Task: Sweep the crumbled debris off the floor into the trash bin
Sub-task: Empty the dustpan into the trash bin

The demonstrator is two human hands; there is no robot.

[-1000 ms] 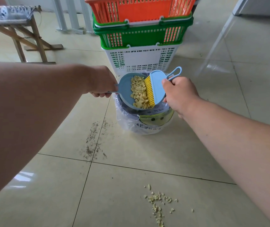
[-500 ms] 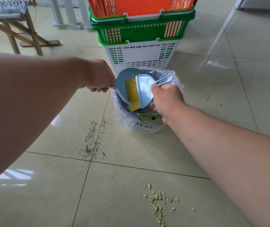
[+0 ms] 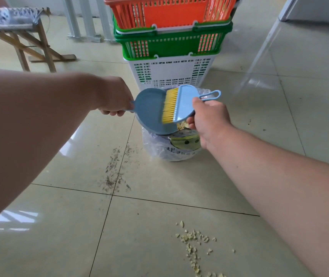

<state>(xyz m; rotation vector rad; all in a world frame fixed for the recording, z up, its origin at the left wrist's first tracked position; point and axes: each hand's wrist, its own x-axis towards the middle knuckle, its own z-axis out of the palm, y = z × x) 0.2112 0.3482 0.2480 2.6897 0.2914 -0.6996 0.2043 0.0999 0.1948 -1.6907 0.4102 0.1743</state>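
My left hand (image 3: 112,96) grips the handle of a blue dustpan (image 3: 149,111), which hangs tilted over the trash bin (image 3: 171,148), a small bucket lined with a clear plastic bag. The pan's inside looks bare. My right hand (image 3: 209,116) holds a light blue hand brush (image 3: 183,102) by its handle, the yellow bristles lying against the pan. A few pale yellow crumbs (image 3: 181,124) show inside the bin just past the pan's edge. More yellow crumbled debris (image 3: 193,246) lies scattered on the tiled floor near the lower right.
A stack of orange, green and white plastic baskets (image 3: 171,43) stands right behind the bin. A wooden trestle (image 3: 30,43) is at the far left. Dark fine grit (image 3: 115,170) streaks the tile left of the bin. A white upright post (image 3: 259,48) leans at right.
The heap of yellow crumbs that filled the dustpan has gone into the bin. The brush has swept down across the tilted pan and come back up, bristles still against it.
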